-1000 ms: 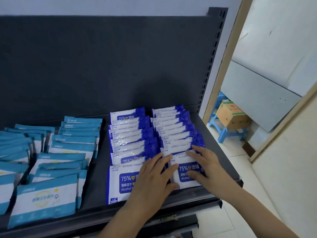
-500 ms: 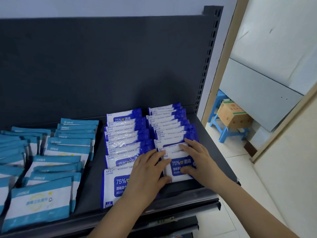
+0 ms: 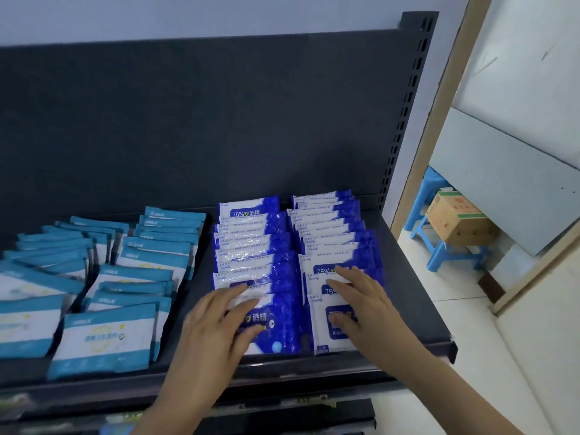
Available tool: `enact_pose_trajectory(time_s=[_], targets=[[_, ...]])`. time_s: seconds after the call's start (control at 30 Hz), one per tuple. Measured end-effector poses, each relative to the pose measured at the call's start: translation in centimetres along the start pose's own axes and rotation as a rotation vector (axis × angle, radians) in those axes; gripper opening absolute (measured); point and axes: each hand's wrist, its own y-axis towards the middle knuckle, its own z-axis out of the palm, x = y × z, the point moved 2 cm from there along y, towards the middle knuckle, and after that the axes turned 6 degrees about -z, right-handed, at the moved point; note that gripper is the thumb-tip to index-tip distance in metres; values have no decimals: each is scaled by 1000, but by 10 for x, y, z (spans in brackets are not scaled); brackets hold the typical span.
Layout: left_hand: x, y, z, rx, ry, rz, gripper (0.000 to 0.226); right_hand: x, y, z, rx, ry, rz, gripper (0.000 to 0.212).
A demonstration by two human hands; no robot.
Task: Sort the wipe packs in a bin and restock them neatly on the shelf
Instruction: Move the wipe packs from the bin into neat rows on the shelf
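Blue-white wipe packs (image 3: 251, 246) overlapped in 2 rows on shelf (image 3: 417, 309).

A single wide-angle camera sits on the person's head, looking forward and down, near the front edge of the shelf (image 3: 408, 293), facing its back panel (image 3: 188, 120); the tiled floor (image 3: 470, 356) shows at right.

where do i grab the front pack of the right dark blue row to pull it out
Probably its near bottom edge, from the shelf front: the front pack leans back on those behind, the neighbouring row crowds its left side, the right hand covers its face.
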Motion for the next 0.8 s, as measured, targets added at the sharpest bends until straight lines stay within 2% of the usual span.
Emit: enact_pose_trajectory(time_s=[0.17, 0.33, 0.47, 0.63, 0.7, 0.8], targets=[[20, -16, -6, 105, 90, -58, 61, -2, -4, 8, 107, -100, -46, 59], [15, -18, 4, 117, -12, -228, 65, -4, -3, 9, 83, -96, -66, 61], [9, -7, 6, 126, -74, -269, 63, -2, 0, 11, 60, -93, -58, 59], [5, -2, -1, 160, -249, -371, 67, 15, 2, 8, 27, 69, -72, 59], [9, -6, -4, 141, -303, -417, 74, 26, 5, 8, 48, 133, -71, 62], [19, -8, -10, 45, -332, -487, 69, 40, 16, 13, 86, 112, -66, 67]])
